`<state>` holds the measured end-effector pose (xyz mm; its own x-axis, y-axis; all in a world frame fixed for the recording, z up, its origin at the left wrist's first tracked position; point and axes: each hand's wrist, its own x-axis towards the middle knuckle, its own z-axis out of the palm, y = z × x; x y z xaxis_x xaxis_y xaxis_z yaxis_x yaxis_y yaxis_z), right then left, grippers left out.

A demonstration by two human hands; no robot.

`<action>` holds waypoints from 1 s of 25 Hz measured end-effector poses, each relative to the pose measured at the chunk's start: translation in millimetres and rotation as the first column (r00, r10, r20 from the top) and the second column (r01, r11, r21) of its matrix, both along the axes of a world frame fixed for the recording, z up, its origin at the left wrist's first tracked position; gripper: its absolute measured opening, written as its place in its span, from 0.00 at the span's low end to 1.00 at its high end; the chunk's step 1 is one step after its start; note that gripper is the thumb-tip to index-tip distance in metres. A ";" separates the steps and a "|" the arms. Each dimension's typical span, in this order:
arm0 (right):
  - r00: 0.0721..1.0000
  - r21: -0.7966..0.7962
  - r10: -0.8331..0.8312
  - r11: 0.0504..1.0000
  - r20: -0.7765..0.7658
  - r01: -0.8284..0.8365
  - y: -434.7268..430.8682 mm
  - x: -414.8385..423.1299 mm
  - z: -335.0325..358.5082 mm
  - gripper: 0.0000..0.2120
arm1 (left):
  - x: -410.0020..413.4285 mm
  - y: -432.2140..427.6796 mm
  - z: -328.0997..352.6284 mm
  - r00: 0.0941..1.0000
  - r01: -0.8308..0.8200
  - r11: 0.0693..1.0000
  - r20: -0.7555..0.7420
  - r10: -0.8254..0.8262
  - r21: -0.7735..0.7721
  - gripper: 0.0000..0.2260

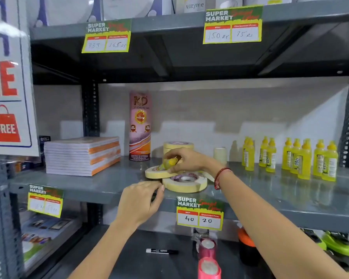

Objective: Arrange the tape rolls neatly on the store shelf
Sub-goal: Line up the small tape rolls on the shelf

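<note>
Head cam has us looking at a grey shelf point(93, 188) with both our hands up at the tape. Our right hand point(186, 160) is reaching across and grasping a small yellow bottle point(170, 163) in its fingers, right above a flat tape roll point(156, 173) that sits tilted, its right edge propped on the roll in front. That front roll point(186, 183) lies flat near the shelf's front edge, with its label side up. Behind our right hand there's a short stack of rolls point(178, 147), and off to the right of that a small pale roll point(220, 155) standing on its own.

Our left hand point(140, 202) is at the shelf's front lip, fingers curled in with the fingertips pinched together just beside the front roll; we can't tell if there's anything actually held between them. A red thread bracelet point(220, 177) is on our right wrist.

Other stuff on the same shelf: a tall pink KD tape tube point(139, 125) standing upright at the back, a stack of notebooks point(82, 156) to the left, and a bunch of yellow bottles point(302, 158) lined up on the right. A price tag point(199, 213) reading 40 and 20 hangs off the front edge right below the rolls. Down on the lower shelf, a black marker point(162, 251) lies flat.
</note>
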<state>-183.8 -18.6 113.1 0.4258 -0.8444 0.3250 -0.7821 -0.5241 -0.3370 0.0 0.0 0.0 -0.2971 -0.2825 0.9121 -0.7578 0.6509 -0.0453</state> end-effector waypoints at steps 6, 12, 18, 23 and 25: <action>0.975 -0.167 -0.118 0.974 0.190 0.150 -10.1 24.2 -9.1 0.07 | -2.6 7.8 0.7 0.996 -0.056 0.998 -0.068 0.057 0.015 0.20; 0.176 0.219 -0.282 0.925 0.943 0.311 -4.5 -1.2 18.4 0.21 | -4.6 14.3 2.3 0.993 -0.074 0.993 -0.081 0.082 0.091 0.23; -0.106 0.335 -0.331 0.942 0.938 0.026 28.9 -96.7 21.0 0.14 | -5.4 19.4 4.7 0.994 -0.084 0.992 -0.069 0.090 0.094 0.22; 0.268 0.304 -0.510 0.777 0.818 0.552 54.5 -156.3 17.7 0.17 | -7.8 19.7 3.9 0.993 -0.089 0.990 -0.064 0.096 0.107 0.23; 0.382 0.242 -0.684 0.632 0.622 0.736 62.0 -179.1 18.4 0.20 | -8.0 17.2 2.8 0.992 -0.101 0.989 -0.063 0.108 0.105 0.24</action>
